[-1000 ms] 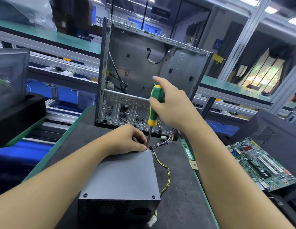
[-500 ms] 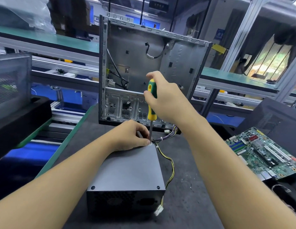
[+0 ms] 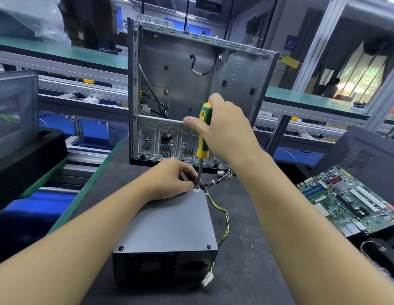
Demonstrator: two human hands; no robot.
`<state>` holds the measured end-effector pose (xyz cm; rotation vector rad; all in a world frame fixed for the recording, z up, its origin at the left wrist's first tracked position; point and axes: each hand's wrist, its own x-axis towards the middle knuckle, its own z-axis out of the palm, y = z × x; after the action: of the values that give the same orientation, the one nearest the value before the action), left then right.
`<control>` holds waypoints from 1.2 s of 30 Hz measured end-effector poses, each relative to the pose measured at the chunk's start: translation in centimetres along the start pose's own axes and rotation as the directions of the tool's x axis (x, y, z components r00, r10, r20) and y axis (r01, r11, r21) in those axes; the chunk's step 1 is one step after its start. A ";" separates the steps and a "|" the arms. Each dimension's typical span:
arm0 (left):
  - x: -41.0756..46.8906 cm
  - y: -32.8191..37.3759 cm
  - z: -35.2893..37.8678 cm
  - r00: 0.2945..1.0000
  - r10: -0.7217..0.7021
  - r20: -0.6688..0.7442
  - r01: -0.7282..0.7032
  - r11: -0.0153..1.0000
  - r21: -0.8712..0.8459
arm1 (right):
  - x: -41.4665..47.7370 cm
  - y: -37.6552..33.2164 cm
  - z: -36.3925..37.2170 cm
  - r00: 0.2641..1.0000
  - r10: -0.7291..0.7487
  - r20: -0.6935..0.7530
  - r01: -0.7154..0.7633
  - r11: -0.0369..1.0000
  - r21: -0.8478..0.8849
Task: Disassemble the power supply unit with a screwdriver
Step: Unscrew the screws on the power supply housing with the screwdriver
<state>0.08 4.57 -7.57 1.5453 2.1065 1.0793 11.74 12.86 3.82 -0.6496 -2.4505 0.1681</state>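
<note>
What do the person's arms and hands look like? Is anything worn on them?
Both forearms are bare up to the frame edge: no sleeves show. The left hand and the right hand wear no gloves. No rings, watch or wrist strap are visible. Nails look short and unpainted.

A matt grey metal power supply unit (image 3: 169, 221) sat on a dark, dull work mat (image 3: 246, 249); the screwdriver (image 3: 203, 137) had a glossy yellow-green plastic handle, behind it a bare galvanised steel computer chassis (image 3: 191, 84).

embossed lettering on computer case (image 3: 232, 80), sideways, not legible
</note>
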 end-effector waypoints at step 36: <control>0.3 0.0 0.3 1.000 -0.009 -0.013 0.010 0.998 0.055 | -0.2 0.2 0.0 0.999 -0.023 0.048 0.022 1.000 0.007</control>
<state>0.14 4.98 -7.75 1.5559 2.1675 1.0388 11.95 12.90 3.62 -0.6214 -2.5014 0.1848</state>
